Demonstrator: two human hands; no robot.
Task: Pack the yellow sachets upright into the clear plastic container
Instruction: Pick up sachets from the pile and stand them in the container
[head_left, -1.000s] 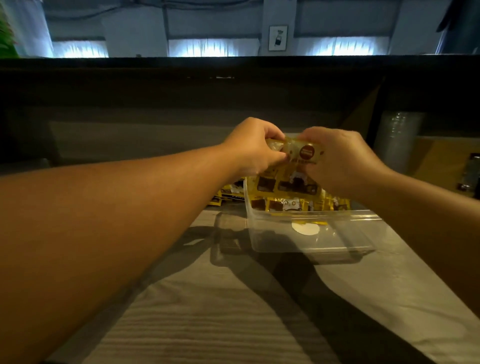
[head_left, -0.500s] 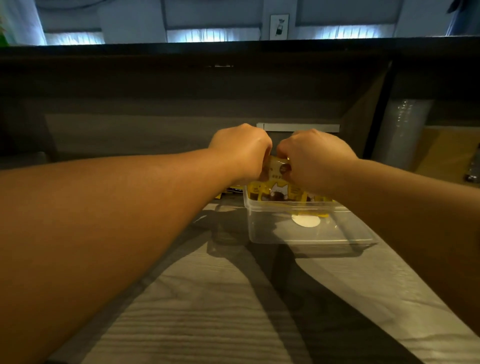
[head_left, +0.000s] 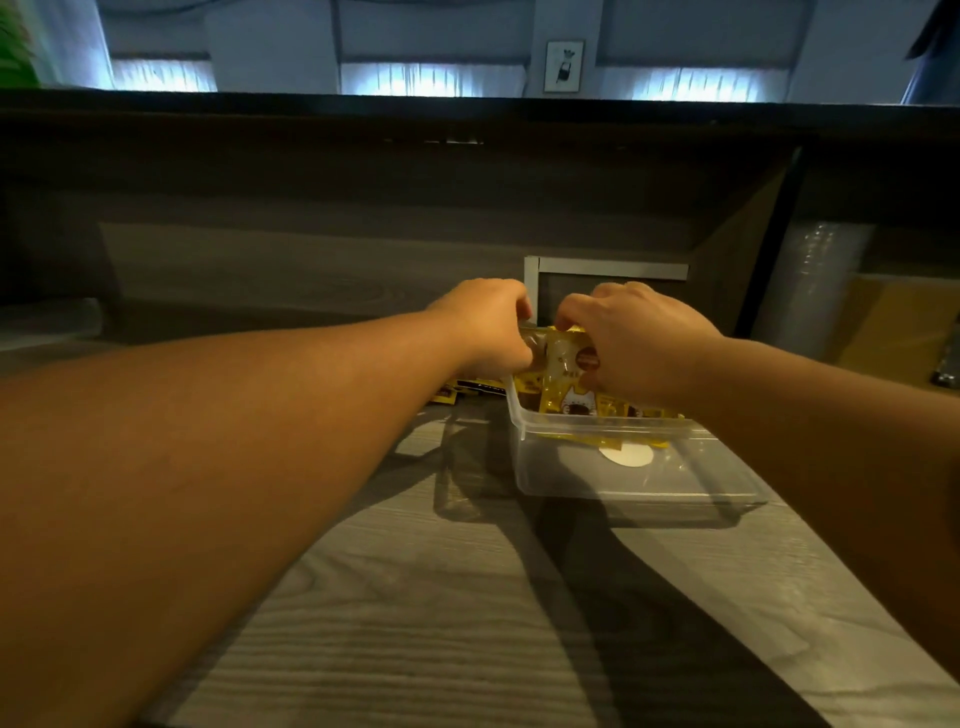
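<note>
A: Start wide: grey wood-grain table (head_left: 415, 623), and at its far end the clear plastic container (head_left: 623, 483), near half bare down to a round white sticker (head_left: 626, 456) on its floor.

B: And the far half is filling up. A row of yellow sachets (head_left: 623, 408) stands packed against the back, upright as far as I can judge through the wall.

A: So the job's partly done. What's left?

B: A few loose sachets (head_left: 467, 387) lie flat on the table just left of the box, mostly hidden by the forearm. Those look unpacked.

A: Now the hands. Left hand (head_left: 488, 327) has curled fingers pinching the top edge of one sachet (head_left: 563, 358); right hand (head_left: 639, 343) grips the same packet from the other side.

B: That packet stands upright, its lower end inside the container, at the front of the row. I'd call it almost seated, not yet let go.
</note>
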